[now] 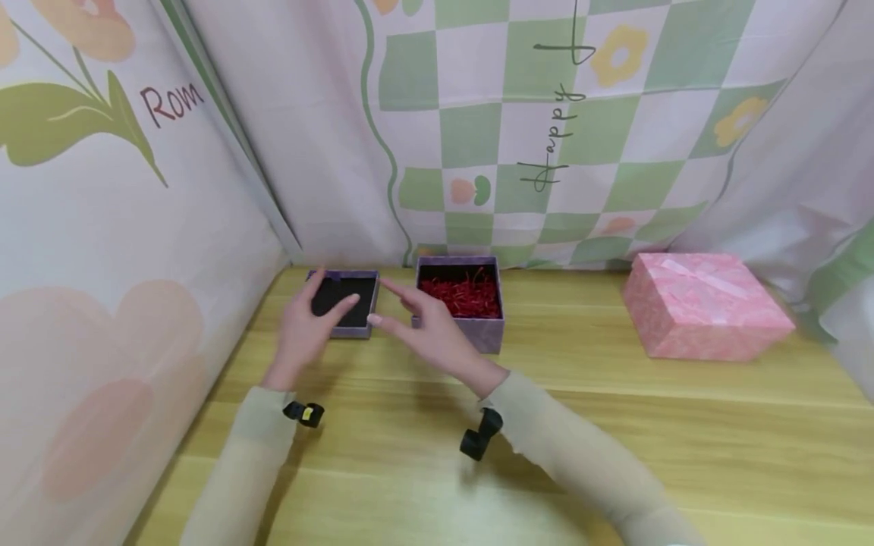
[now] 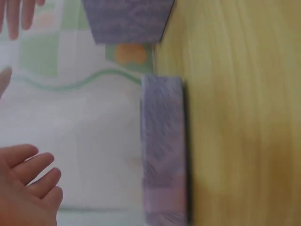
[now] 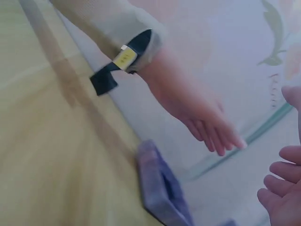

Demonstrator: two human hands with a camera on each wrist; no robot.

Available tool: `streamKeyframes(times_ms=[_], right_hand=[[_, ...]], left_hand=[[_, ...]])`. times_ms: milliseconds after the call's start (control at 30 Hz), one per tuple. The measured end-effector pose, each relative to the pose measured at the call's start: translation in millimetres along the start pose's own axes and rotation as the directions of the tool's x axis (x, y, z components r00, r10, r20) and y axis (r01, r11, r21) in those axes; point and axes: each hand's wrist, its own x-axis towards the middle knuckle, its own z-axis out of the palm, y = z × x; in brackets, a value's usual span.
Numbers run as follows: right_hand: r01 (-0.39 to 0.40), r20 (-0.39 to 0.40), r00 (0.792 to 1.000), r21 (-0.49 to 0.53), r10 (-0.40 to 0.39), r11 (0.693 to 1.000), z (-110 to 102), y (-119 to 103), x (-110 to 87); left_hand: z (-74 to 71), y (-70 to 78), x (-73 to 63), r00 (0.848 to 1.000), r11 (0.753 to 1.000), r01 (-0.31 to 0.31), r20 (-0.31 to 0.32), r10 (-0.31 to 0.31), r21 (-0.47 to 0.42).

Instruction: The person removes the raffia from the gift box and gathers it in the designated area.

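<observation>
A shallow purple box lid [image 1: 355, 332] with a black inside lies upturned on the table. To its right stands a purple box [image 1: 485, 334] filled with red shredded paper [image 1: 464, 297]. My left hand [image 1: 300, 330] hovers over the lid's left side, its fingers loose and holding nothing. Between the lid and the box, my right hand [image 1: 437, 330] reaches in with fingers extended, also holding nothing; it covers part of the box's left side. In the left wrist view a gap shows between my left hand [image 2: 28, 188] and the lid [image 2: 164, 141].
A pink gift box [image 1: 710, 311] with a ribbon stands at the right on the wooden table [image 1: 580, 409]. Printed curtains [image 1: 464, 136] hang close behind the table and along its left side. A black wrist camera [image 1: 481, 434] sits at each cuff.
</observation>
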Motion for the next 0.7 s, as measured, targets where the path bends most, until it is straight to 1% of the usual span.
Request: streamKeyframes(times_ms=[67, 133, 233, 267, 333, 400, 533, 600, 700], right_hand=[[0.015, -0.02, 1.0, -0.033, -0.016, 0.999, -14, -1, -1.7], [0.013, -0.044, 0.999, -0.059, -0.015, 0.998, -28, -1, -3.3], [-0.001, -0.088, 0.996, -0.072, -0.005, 0.997, -49, 3, -4.2], [-0.01, -0.099, 0.995, -0.07, 0.003, 0.998, -55, 4, -4.4], [-0.026, -0.123, 0.992, -0.06, 0.019, 0.998, -67, 7, -4.4], [-0.048, -0.135, 0.99, -0.06, 0.04, 0.997, -78, 9, -4.6], [-0.089, -0.125, 0.989, -0.106, 0.075, 0.99, -94, 13, -5.1], [-0.106, -0.112, 0.99, -0.14, 0.09, 0.984, -99, 15, -5.0], [-0.142, -0.099, 0.987, -0.169, 0.126, 0.975, -104, 19, -3.6]], left_hand=[[4.3, 9.9, 2.7, 0.994, 0.995, -0.071, 0.086, 0.065, 0.071], [9.6, 18.7, 6.7, 0.976, 0.979, -0.152, 0.175, 0.128, 0.134], [20.1, 31.1, 14.6, 0.937, 0.94, -0.268, 0.286, 0.202, 0.213], [24.5, 34.8, 17.7, 0.923, 0.922, -0.303, 0.316, 0.22, 0.243], [33.3, 42.9, 23.6, 0.896, 0.887, -0.357, 0.376, 0.237, 0.292], [42.1, 50.2, 29.0, 0.874, 0.862, -0.387, 0.428, 0.23, 0.327], [57.2, 60.8, 38.4, 0.836, 0.83, -0.412, 0.519, 0.18, 0.376], [63.5, 63.6, 42.4, 0.821, 0.818, -0.421, 0.549, 0.159, 0.393], [71.1, 65.2, 47.8, 0.805, 0.798, -0.438, 0.576, 0.142, 0.414]])
